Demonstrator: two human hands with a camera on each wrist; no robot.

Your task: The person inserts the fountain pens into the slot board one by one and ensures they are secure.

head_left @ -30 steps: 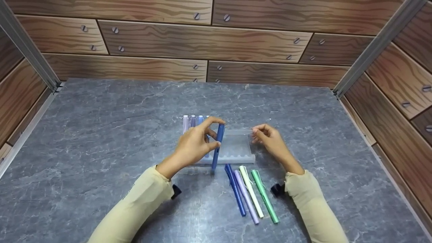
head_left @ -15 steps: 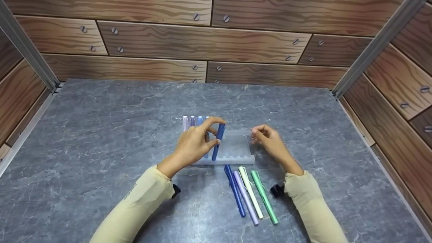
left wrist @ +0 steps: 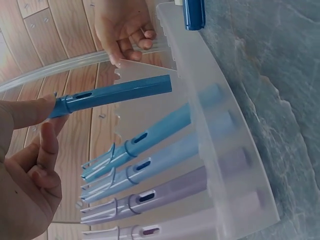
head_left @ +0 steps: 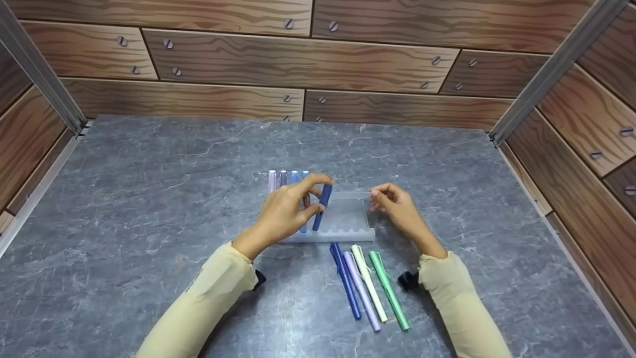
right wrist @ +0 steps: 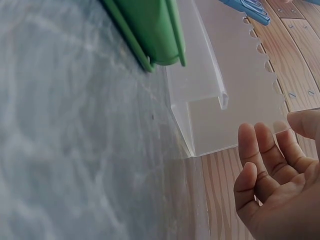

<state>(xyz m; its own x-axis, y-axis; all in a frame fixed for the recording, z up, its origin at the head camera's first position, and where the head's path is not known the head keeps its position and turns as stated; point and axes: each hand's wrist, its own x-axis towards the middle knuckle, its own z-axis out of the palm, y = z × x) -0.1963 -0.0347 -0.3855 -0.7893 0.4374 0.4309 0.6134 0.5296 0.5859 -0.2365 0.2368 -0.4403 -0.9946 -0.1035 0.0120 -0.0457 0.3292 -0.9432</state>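
Note:
My left hand (head_left: 283, 211) pinches a blue pen (head_left: 323, 201) near its upper end, between thumb and fingers. The pen leans slightly over a clear, notched pen stand (head_left: 348, 214); in the left wrist view its free end is close to the stand's front trough (left wrist: 220, 135). Several capped pens stand side by side in the stand's left part, among them a teal pen (left wrist: 160, 132), a light blue pen (left wrist: 165, 160) and a purple pen (left wrist: 170, 187). My right hand (head_left: 400, 206) pinches the stand's upper right corner between thumb and finger, other fingers loosely bent.
In front of the stand, a dark blue pen (head_left: 347, 281), a lilac pen (head_left: 362, 291), a cream pen (head_left: 369, 283) and a green pen (head_left: 390, 290) lie on the grey marbled table (head_left: 174, 164). A wood-patterned wall (head_left: 238, 59) closes off the back.
The blue pen's lower end has gone from in front of the stand's trough to over its notched edge, as my left hand shifts it slightly. My right hand stays at the corner.

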